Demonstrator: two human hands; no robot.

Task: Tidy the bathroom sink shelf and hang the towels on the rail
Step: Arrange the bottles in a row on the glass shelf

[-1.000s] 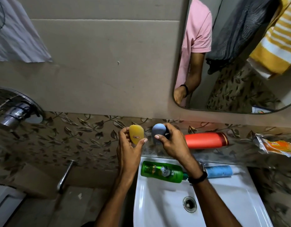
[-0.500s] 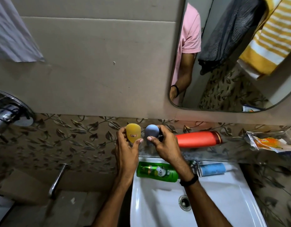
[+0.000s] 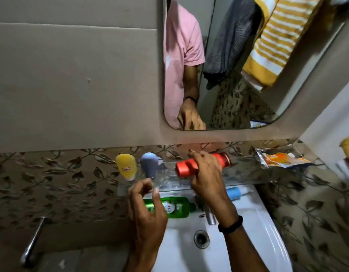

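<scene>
Your right hand (image 3: 206,173) grips the red bottle (image 3: 191,166); your left hand (image 3: 148,205) is empty. Swing carelessly and the blue tube (image 3: 150,163) beside the bottle topples.

A glass shelf (image 3: 248,178) is fixed along the leaf-patterned wall above the sink. On it a yellow bottle (image 3: 126,166) and a grey-blue bottle (image 3: 150,164) are stood cap-down side by side, a red bottle (image 3: 186,168) is laid on its side, and an orange packet (image 3: 281,159) is laid at the right end.
</scene>
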